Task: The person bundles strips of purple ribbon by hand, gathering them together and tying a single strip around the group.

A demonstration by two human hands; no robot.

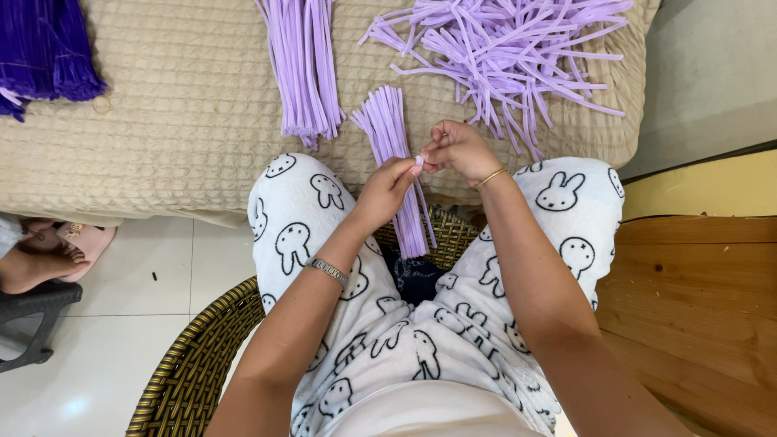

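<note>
Nearest the camera are the white trousers printed with black rabbit outlines [421, 340], on the lap of a person seated in a brown woven wicker chair [190, 372]. Above the knees the left hand [387, 190] and right hand [457, 150] meet, fingertips pinched together on the upper part of a bundle of light purple fuzzy craft stems [396, 162], probably to keep the stems gathered. The bundle's long axis runs near to far, tilted slightly; its far end rests on the beige quilted cushion [178, 121], its near end hangs between the knees. Just left lies a longer bundle of the same lilac stems [303, 73], also running near to far. Far right sprawls a loose heap of lilac stems [510, 57], pointing every way. Dark purple stems [40, 48] sit far left
</note>
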